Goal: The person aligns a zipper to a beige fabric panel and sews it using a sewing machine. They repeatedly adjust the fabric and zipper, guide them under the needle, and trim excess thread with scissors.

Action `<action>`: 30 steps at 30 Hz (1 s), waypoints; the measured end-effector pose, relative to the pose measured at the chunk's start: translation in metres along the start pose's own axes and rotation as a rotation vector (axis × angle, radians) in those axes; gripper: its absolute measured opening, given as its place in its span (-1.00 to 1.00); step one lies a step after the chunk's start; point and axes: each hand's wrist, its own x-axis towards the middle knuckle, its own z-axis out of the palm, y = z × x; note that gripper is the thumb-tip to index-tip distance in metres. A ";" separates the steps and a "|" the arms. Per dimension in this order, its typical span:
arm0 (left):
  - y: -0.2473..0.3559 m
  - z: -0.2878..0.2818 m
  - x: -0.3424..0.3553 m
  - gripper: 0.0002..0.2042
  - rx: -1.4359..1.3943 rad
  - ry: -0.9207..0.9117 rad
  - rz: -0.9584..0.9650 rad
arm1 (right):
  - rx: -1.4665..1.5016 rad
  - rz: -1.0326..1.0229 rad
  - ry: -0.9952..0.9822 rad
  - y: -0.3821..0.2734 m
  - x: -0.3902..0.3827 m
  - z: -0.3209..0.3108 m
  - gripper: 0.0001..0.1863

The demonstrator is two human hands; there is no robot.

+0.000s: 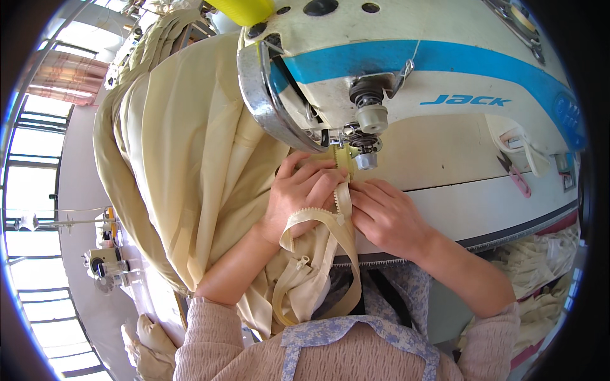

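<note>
A cream zipper [346,236] loops down from the sewing machine's needle area, its toothed tape curling over my left wrist and into my lap. My left hand [304,195] bends its fingers over the beige fabric [184,152] and the zipper edge, just in front of the presser foot. Close on the right, my right hand [387,213] pinches the zipper tape between thumb and fingers. Above both hands stands the white sewing machine [394,70] with a blue stripe. Its head hides the needle tip. A zipper slider [303,261] shows on the hanging part.
Pink-handled thread snips [520,181] lie on the machine bed [438,206] at the right. Pale fabric pieces [540,260] are piled beyond the table edge at lower right. A large heap of beige cloth fills the left side. A yellow item [244,9] sits behind the machine head.
</note>
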 end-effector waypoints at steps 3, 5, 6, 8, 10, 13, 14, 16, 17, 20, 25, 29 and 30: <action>0.000 0.001 0.000 -0.77 -0.017 -0.006 -0.001 | -0.001 0.000 0.000 0.002 0.001 0.000 -0.76; -0.002 0.002 0.002 -0.75 -0.020 -0.009 0.007 | -0.014 -0.007 0.031 0.004 0.003 0.002 -0.76; -0.004 0.002 0.003 -0.73 -0.015 -0.015 0.015 | -0.019 0.013 0.018 0.005 0.004 0.003 -0.76; -0.008 0.002 0.004 -0.70 -0.019 -0.029 0.024 | -0.032 0.044 0.016 0.008 0.006 0.004 -0.76; -0.011 0.002 0.002 -0.68 -0.038 -0.038 0.023 | -0.052 0.018 0.036 0.009 0.006 0.005 -0.75; -0.017 0.001 -0.003 -0.65 -0.237 0.091 -0.146 | -0.055 0.008 0.061 0.007 0.004 0.005 -0.74; -0.017 0.001 -0.007 -0.67 -0.363 0.093 -0.309 | -0.050 0.004 0.079 0.006 0.004 0.005 -0.73; -0.021 0.003 -0.012 -0.73 -0.853 0.141 -0.837 | -0.033 0.006 0.052 0.006 0.003 0.005 -0.73; -0.023 0.005 -0.014 -0.75 -0.930 0.211 -0.778 | -0.017 0.008 0.033 0.006 0.002 0.005 -0.73; -0.027 0.009 -0.016 -0.78 -0.737 0.120 -0.662 | -0.011 -0.003 0.023 0.007 0.002 0.004 -0.75; -0.027 0.008 -0.008 -0.80 -0.428 0.092 -0.371 | 0.001 -0.002 0.022 0.006 0.004 0.003 -0.76; -0.022 0.005 -0.005 -0.77 -0.564 0.078 -0.431 | 0.019 0.056 0.060 0.004 0.005 0.008 -0.73; -0.022 0.006 -0.007 -0.73 -0.640 0.069 -0.479 | -0.019 0.082 0.025 0.004 0.005 0.009 -0.72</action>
